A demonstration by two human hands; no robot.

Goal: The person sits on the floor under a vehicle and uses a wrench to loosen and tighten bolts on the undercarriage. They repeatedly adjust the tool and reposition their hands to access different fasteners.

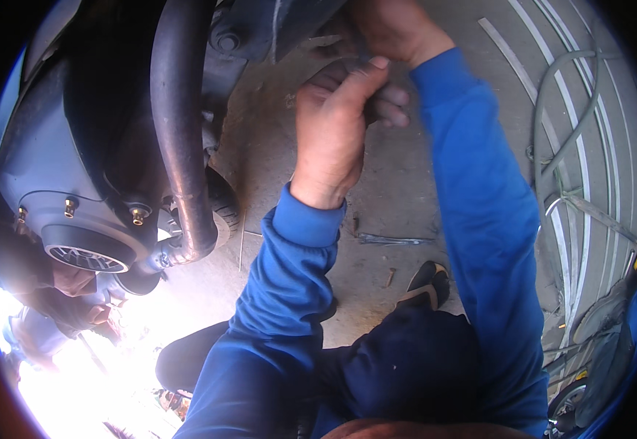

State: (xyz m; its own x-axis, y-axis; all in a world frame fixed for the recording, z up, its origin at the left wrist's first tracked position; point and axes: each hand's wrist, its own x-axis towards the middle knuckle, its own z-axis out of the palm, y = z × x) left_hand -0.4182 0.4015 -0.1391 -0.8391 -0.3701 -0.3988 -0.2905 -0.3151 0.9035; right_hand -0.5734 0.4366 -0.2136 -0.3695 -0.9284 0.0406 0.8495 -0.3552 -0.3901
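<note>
- Left hand (331, 124) held at upper centre, fingers curled, thumb raised; whether anything is pinched cannot be told.
- Right hand (395, 33) blurred at the top edge; its grip cannot be told.
- Hands apparently brought close so that one spot can be reached from both sides.
- Dark vehicle part (260, 33) seen above and left of the left hand; contact unclear.
- Metal strip (395, 239) laid below centre, perhaps kept within reach.
</note>
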